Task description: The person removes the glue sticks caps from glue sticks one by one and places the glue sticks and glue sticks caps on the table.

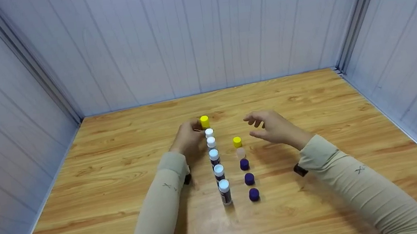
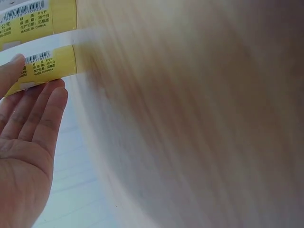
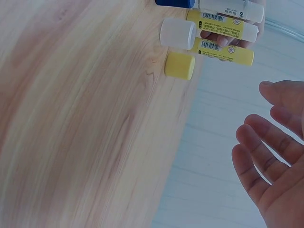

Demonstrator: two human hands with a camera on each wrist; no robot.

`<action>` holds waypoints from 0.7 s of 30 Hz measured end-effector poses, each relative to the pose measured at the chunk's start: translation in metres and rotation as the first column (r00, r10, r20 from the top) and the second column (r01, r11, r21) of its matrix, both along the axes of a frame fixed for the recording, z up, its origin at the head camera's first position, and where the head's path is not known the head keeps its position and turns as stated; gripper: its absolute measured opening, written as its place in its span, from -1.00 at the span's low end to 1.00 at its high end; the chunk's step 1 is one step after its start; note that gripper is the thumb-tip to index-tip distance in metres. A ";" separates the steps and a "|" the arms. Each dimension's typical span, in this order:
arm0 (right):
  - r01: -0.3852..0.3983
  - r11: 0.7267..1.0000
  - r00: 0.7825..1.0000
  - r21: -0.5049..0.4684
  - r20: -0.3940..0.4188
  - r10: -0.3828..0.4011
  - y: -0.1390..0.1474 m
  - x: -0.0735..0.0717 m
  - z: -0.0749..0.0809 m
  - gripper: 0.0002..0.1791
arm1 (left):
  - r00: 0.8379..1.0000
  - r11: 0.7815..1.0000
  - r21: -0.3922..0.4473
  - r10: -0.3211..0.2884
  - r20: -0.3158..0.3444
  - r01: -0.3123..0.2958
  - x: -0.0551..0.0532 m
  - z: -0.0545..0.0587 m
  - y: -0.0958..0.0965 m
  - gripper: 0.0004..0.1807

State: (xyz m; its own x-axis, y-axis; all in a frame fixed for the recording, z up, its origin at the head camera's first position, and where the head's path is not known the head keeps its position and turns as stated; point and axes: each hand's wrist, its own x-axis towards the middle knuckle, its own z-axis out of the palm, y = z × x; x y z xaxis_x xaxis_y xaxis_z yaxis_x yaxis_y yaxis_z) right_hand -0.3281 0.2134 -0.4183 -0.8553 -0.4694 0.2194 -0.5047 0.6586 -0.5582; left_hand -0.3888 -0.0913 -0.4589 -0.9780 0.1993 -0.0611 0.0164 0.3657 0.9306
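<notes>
Near the far end of a row of upright glue sticks, my left hand point(image 1: 190, 138) pinches the farthest, yellow-topped glue stick point(image 1: 205, 122). In the left wrist view, the thumb and fingers are on opposite sides of its yellow label point(image 2: 47, 66). The other glue sticks point(image 1: 225, 192) have whitish tops; the nearer ones bear dark labels. My right hand point(image 1: 273, 126) hovers to the right with relaxed, parted fingers, holding nothing. It is nearest the yellow cap point(image 1: 237, 142). A whitish cap point(image 1: 241, 153) and dark blue caps point(image 1: 249, 179) continue that line toward me.
The wooden tabletop point(image 1: 94, 196) carries the two roughly parallel rows, sticks on the left and caps on the right. Pale panel walls point(image 1: 170, 37) enclose the table at the back and both sides.
</notes>
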 end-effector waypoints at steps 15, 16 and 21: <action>0.034 0.999 0.999 0.003 -0.014 -0.034 0.006 -0.001 0.015 -0.55 | 0.997 0.999 -0.042 0.022 -0.079 -0.025 -0.004 0.026 -0.029 -0.68; 0.036 0.999 0.999 0.003 -0.014 -0.036 0.006 -0.001 0.016 -0.55 | 0.996 0.999 -0.035 0.020 -0.085 -0.023 -0.003 0.028 -0.031 -0.66; 0.041 0.999 0.999 -0.013 -0.023 -0.041 0.006 -0.002 0.025 -0.54 | 0.989 1.000 0.002 0.029 -0.148 -0.029 0.002 0.043 -0.040 -0.67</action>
State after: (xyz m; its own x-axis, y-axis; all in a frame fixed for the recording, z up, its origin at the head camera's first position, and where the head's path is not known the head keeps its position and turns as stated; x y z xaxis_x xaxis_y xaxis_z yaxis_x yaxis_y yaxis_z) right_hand -0.3299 0.2196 -0.3933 -0.8684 -0.4309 0.2455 -0.4904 0.6721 -0.5549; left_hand -0.3864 -0.1315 -0.4159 -0.9816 0.1708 0.0851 0.1437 0.3680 0.9187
